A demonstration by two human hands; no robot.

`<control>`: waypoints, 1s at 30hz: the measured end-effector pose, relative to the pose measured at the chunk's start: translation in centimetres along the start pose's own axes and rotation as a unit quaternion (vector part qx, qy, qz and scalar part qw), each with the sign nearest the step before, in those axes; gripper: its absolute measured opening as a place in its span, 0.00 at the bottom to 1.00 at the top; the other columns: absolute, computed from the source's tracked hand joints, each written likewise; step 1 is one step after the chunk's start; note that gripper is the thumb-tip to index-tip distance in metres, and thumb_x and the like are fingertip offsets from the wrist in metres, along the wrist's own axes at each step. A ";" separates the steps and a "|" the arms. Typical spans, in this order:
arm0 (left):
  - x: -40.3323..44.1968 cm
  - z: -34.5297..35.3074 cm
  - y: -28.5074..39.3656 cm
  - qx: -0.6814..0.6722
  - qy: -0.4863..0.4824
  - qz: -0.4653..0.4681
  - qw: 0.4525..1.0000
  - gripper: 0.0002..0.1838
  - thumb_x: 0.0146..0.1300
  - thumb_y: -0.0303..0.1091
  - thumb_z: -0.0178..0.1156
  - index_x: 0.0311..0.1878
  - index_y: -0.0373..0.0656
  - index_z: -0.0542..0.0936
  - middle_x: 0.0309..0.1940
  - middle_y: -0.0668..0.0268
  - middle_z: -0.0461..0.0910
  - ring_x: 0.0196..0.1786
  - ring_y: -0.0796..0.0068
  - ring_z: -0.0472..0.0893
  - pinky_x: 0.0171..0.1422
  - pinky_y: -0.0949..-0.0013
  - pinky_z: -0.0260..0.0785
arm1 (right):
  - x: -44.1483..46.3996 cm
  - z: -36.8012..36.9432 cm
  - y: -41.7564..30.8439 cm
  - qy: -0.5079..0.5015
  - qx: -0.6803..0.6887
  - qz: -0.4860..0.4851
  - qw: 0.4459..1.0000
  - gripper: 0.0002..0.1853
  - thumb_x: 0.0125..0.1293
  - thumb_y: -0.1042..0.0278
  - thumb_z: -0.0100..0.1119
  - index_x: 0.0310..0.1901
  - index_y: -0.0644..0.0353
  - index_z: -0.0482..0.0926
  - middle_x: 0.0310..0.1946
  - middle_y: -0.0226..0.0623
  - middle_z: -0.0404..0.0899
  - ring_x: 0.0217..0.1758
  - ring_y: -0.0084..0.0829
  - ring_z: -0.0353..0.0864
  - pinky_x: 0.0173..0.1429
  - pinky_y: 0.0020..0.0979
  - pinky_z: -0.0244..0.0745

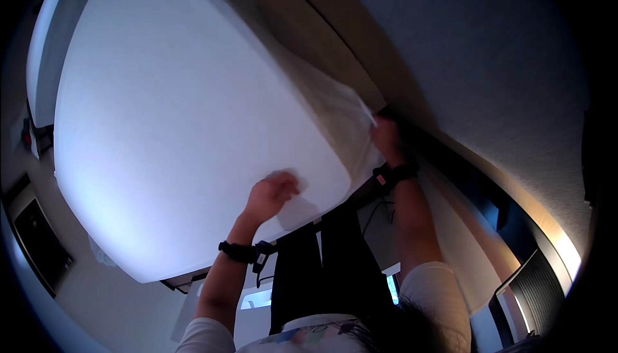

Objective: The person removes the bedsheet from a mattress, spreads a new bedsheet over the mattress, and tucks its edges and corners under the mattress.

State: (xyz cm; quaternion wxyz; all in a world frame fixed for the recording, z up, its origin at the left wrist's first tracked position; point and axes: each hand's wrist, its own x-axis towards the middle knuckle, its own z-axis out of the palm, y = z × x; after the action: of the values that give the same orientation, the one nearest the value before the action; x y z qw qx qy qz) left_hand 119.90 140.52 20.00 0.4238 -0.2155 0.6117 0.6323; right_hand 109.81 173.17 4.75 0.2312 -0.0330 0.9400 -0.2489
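A white bed sheet [174, 115] lies smooth over a large mattress that fills the left and middle of the view. At the mattress's right edge, my right hand [386, 139] is closed on the sheet's loose edge, pulling it into a taut fold away from the side. My left hand [273, 195] hovers over the near part of the sheet, its fingers loosely bent, slightly blurred, with nothing visible in them. A shadow falls on the sheet beside it. Each wrist wears a black strap.
A padded grey panel [476, 50] rises along the right, beside a dark ledge [444, 153]. A black ribbed object [537, 295] stands at the lower right. Another white-covered bed edge [48, 57] shows at the upper left. A dark framed item [42, 243] is at the far left.
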 end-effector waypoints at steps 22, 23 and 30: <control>13.1 1.1 12.6 0.733 0.030 0.094 0.673 0.14 0.57 0.32 0.53 0.47 0.45 0.77 0.35 0.59 0.81 0.36 0.59 0.82 0.39 0.55 0.70 | 2.7 -8.3 -9.5 0.132 -0.305 -0.161 0.929 0.02 0.51 0.72 0.54 0.26 0.52 0.72 0.24 0.32 0.72 0.25 0.34 0.78 0.26 0.32 0.74; 12.7 0.6 12.8 0.724 0.004 0.110 0.681 0.16 0.56 0.31 0.53 0.50 0.46 0.75 0.36 0.60 0.81 0.39 0.59 0.81 0.38 0.55 0.71 | 2.6 -8.5 -10.0 0.130 -0.304 -0.161 0.930 0.02 0.51 0.72 0.54 0.26 0.52 0.72 0.24 0.32 0.72 0.25 0.34 0.78 0.26 0.32 0.74; 10.5 -1.3 15.2 0.590 0.075 0.147 0.791 0.29 0.56 0.32 0.55 0.62 0.49 0.63 0.35 0.58 0.80 0.37 0.55 0.81 0.36 0.56 0.74 | 2.4 -9.2 -11.4 0.102 -0.160 -0.045 0.981 0.07 0.60 0.71 0.54 0.38 0.63 0.76 0.36 0.45 0.77 0.35 0.39 0.80 0.40 0.32 0.75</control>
State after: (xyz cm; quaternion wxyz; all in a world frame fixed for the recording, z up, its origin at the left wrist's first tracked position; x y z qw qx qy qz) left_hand 101.70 143.78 20.49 0.3237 0.1219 0.9198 0.1854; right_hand 102.89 166.91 16.31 0.1143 -0.0858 0.9838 -0.1078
